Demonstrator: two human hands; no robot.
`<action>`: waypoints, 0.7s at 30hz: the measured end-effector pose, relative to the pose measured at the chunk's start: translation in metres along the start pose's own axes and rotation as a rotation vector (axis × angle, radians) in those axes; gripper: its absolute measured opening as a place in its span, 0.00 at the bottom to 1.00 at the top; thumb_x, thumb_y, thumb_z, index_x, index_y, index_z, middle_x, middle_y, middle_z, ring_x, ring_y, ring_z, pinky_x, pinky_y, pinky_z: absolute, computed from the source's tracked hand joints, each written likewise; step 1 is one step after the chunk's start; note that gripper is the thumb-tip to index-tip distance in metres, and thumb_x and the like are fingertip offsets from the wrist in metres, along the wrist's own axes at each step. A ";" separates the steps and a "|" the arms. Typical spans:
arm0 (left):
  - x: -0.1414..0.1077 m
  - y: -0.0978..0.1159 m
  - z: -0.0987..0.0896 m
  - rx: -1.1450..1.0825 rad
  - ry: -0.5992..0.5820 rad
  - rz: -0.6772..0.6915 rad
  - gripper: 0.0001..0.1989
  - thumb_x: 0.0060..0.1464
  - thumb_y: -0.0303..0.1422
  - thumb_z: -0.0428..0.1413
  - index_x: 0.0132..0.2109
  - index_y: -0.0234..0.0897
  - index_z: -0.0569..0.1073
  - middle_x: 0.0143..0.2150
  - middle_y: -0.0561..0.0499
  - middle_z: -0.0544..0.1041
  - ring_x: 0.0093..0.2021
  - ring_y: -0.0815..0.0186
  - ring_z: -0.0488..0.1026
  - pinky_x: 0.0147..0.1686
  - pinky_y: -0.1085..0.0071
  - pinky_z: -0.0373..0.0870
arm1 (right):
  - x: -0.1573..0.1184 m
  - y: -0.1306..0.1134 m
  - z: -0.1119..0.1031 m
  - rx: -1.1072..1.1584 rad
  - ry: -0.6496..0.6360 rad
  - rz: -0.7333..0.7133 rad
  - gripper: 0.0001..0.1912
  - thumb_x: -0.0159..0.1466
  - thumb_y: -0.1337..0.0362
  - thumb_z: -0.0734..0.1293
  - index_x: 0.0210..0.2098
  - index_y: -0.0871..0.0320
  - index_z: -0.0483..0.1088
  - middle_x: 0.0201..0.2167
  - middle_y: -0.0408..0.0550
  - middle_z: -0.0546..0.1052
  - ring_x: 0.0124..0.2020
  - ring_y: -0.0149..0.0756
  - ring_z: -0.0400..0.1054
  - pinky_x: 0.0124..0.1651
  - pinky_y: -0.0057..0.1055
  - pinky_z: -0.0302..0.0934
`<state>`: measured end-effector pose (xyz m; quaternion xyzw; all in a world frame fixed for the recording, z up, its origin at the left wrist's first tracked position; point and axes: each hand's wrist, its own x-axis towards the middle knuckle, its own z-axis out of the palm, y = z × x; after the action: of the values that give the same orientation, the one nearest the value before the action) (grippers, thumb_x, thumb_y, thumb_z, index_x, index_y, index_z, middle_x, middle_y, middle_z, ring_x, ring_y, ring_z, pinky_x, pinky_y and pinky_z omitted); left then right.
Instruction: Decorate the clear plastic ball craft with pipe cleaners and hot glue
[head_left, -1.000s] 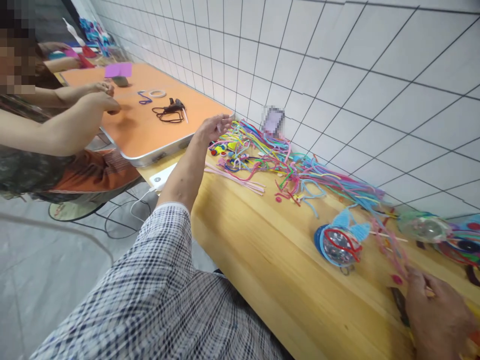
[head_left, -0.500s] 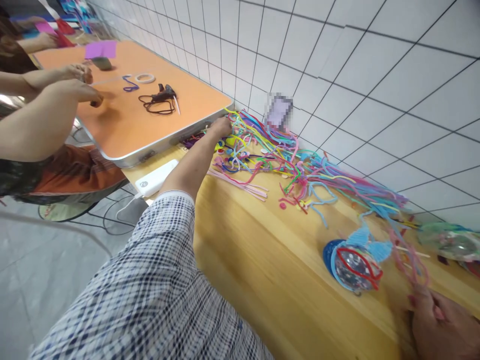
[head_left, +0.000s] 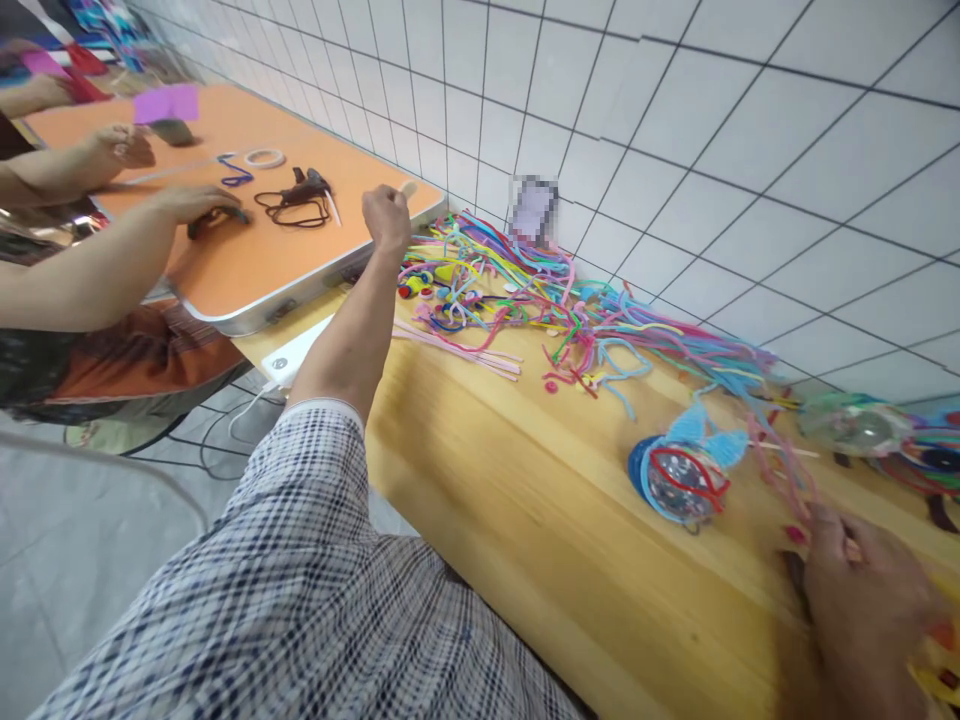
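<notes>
My left hand (head_left: 386,217) is closed and raised near the corner of the orange table, with a small pale, flat piece (head_left: 407,188) poking out between its fingers. Its exact kind I cannot make out. My right hand (head_left: 862,580), at the lower right, is closed on a pink pipe cleaner (head_left: 791,470) that loops up from the fingers. Between the hands lies a clear round ornament (head_left: 682,480) with blue ears, a blue rim and red pipe-cleaner loops. Beyond it, a pile of coloured pipe cleaners (head_left: 675,345) runs along the wall.
An orange table (head_left: 225,270) adjoins on the left, bearing a tape roll (head_left: 265,158) and black cord (head_left: 296,200). Another person's hand (head_left: 202,205) works there. A white power bank (head_left: 298,350) lies by my left forearm. A phone (head_left: 534,210) leans against the tiled wall.
My left hand has come up and left out of the pipe-cleaner pile, now with the pale piece showing in its fingers. My right hand stays low at the right. The view has shifted slightly.
</notes>
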<state>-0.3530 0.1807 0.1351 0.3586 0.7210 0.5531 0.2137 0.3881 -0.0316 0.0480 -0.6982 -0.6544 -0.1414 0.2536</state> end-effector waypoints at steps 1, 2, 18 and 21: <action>-0.008 0.006 0.003 -0.067 0.037 0.005 0.17 0.75 0.46 0.56 0.50 0.39 0.83 0.39 0.46 0.84 0.72 0.47 0.69 0.63 0.52 0.66 | 0.001 -0.005 -0.004 -0.006 0.039 0.034 0.20 0.64 0.47 0.61 0.23 0.49 0.76 0.26 0.61 0.81 0.36 0.63 0.79 0.38 0.53 0.69; -0.018 0.012 0.010 -0.118 0.061 0.017 0.18 0.77 0.45 0.53 0.57 0.40 0.81 0.43 0.48 0.84 0.72 0.48 0.70 0.63 0.51 0.67 | 0.003 -0.011 -0.009 -0.011 0.064 0.058 0.19 0.63 0.48 0.62 0.25 0.49 0.76 0.28 0.61 0.82 0.38 0.63 0.81 0.40 0.53 0.70; -0.389 -0.032 0.072 -0.909 -1.202 -0.755 0.07 0.61 0.38 0.70 0.42 0.41 0.86 0.58 0.43 0.89 0.60 0.55 0.85 0.58 0.61 0.82 | -0.103 -0.240 -0.065 1.172 -0.876 0.302 0.19 0.69 0.43 0.75 0.48 0.50 0.83 0.41 0.47 0.87 0.36 0.40 0.80 0.44 0.40 0.76; -0.393 -0.034 0.078 -0.916 -1.200 -0.773 0.12 0.56 0.40 0.75 0.42 0.41 0.84 0.57 0.45 0.89 0.56 0.59 0.86 0.53 0.65 0.84 | -0.109 -0.254 -0.036 1.339 -1.020 0.428 0.24 0.65 0.40 0.79 0.48 0.52 0.80 0.39 0.46 0.87 0.33 0.36 0.78 0.39 0.36 0.73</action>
<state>-0.0519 -0.0697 0.0453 0.1975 0.2624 0.3945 0.8582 0.1313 -0.1389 0.0630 -0.4883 -0.4885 0.6544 0.3079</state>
